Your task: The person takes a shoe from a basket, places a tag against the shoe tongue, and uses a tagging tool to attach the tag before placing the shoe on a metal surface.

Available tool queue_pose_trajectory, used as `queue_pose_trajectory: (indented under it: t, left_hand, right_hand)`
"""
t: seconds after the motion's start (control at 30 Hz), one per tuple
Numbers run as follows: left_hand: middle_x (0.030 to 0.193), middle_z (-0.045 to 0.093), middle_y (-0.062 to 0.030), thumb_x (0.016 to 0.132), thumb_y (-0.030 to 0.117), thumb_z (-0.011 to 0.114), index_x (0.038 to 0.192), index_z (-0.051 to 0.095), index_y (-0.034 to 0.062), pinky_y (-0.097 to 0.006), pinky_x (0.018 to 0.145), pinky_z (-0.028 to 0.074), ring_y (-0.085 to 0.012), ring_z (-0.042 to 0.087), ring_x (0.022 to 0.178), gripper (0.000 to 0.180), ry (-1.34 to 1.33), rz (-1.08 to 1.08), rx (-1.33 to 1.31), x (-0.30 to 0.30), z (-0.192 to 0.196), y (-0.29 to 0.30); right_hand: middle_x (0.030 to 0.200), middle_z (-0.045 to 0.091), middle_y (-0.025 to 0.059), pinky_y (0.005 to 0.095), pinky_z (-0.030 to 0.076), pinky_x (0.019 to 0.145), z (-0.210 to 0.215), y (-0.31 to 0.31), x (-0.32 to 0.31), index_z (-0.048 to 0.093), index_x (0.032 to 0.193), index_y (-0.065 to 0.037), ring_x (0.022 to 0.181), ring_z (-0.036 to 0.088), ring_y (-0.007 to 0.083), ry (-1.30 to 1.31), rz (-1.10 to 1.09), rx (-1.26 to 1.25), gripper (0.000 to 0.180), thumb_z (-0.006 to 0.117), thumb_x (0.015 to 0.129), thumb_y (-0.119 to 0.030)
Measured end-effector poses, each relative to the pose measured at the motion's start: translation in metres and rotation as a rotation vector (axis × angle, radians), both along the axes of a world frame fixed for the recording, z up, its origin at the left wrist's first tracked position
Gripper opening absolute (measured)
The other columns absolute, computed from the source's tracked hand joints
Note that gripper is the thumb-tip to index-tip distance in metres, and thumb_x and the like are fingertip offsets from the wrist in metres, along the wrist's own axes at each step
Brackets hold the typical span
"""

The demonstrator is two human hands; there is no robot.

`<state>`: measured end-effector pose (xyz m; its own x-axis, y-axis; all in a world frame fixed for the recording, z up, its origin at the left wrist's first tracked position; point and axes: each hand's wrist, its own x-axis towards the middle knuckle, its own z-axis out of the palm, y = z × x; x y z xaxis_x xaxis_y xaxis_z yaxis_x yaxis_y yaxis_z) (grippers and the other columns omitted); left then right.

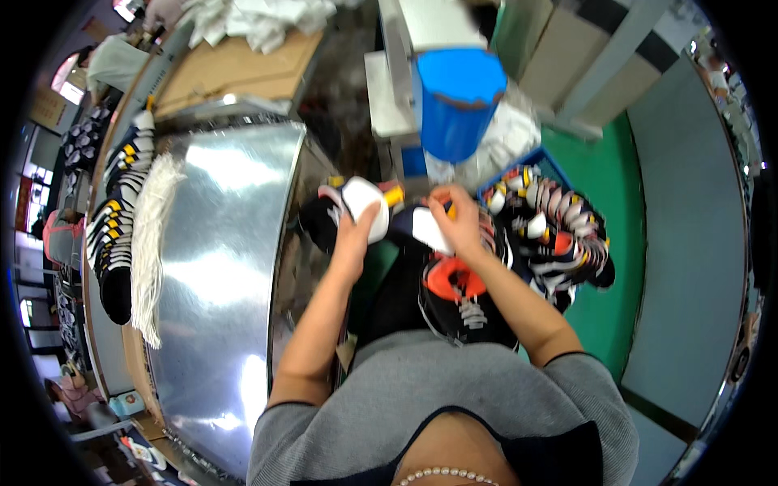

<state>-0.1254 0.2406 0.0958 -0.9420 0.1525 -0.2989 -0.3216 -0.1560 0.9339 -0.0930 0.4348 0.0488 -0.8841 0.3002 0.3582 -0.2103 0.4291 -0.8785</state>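
Note:
My left hand (358,231) is closed around a black shoe upper (322,220) with a white panel and a yellow tab, held out over the gap beside the metal table. To its right, my right hand (458,220) pinches another dark upper (429,228), which also has a white panel; its fingertips are close to a bit of yellow. On my lap, below the right forearm, rests a black upper with a red-orange lining (454,279) and grey lacing. Part of what the right hand grips is hidden by its fingers.
A shiny metal-topped table (219,235) stands on my left, with a bundle of white laces (151,243) and a row of stacked uppers (113,231) along its far side. A blue bin (458,113) is ahead. At right, a blue crate (553,164) holds many uppers on green floor.

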Motion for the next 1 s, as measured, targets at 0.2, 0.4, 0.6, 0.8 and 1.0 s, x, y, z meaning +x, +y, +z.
queue_pose_trajectory:
  t: [0.2,0.4,0.6,0.8,1.0]
  left_hand:
    - [0.100,0.063,-0.0057,0.085,0.027,0.064,0.111,0.057,-0.0010,-0.026,0.079,0.045,-0.0128,0.059,0.090,0.040,0.057,-0.415,-0.087,-0.028,0.007,0.040]
    - [0.098,0.062,-0.0071,0.086,0.027,0.062,0.108,0.059,-0.0034,-0.027,0.079,0.045,-0.0138,0.058,0.089,0.038,-0.009,-0.413,-0.101,-0.046,-0.016,0.066]
    - [0.098,0.064,-0.0087,0.084,0.025,0.062,0.106,0.059,-0.0048,-0.028,0.079,0.045,-0.0155,0.060,0.088,0.038,0.002,-0.341,-0.025,-0.063,-0.041,0.075]
    - [0.099,0.065,-0.0147,0.089,0.020,0.051,0.108,0.057,-0.0027,-0.038,0.081,0.051,-0.0254,0.064,0.089,0.030,-0.464,-0.250,0.224,-0.101,-0.030,0.097]
    - [0.101,0.062,-0.0124,0.091,0.017,0.052,0.110,0.053,-0.0036,-0.033,0.081,0.050,-0.0213,0.063,0.091,0.028,0.065,0.174,0.089,-0.056,0.005,0.047]
  right_hand:
    - [0.080,0.061,0.0084,0.0298,0.045,0.071,0.022,0.000,-0.001,0.057,0.107,0.000,0.076,0.059,0.0176,-0.287,0.040,-0.261,0.040,0.069,0.081,-0.028]
    - [0.078,0.063,0.0053,0.0235,0.045,0.067,-0.008,0.029,-0.015,0.059,0.092,0.000,0.072,0.056,0.0098,-0.385,-0.024,-0.697,0.017,0.058,0.090,-0.017]
    - [0.079,0.063,0.0074,0.0253,0.048,0.065,-0.013,0.045,-0.036,0.054,0.085,-0.004,0.073,0.060,0.0133,-0.457,0.118,-1.022,0.010,0.056,0.091,-0.012]
    - [0.074,0.057,0.0016,0.0196,0.042,0.063,-0.022,0.049,-0.043,0.055,0.086,-0.006,0.067,0.052,0.0092,-0.372,0.050,-0.954,0.014,0.056,0.093,-0.018]
    - [0.083,0.051,0.0008,0.0214,0.040,0.069,0.000,0.065,-0.002,0.052,0.094,-0.008,0.079,0.049,0.0086,-0.386,0.166,-0.988,0.017,0.061,0.081,-0.015]
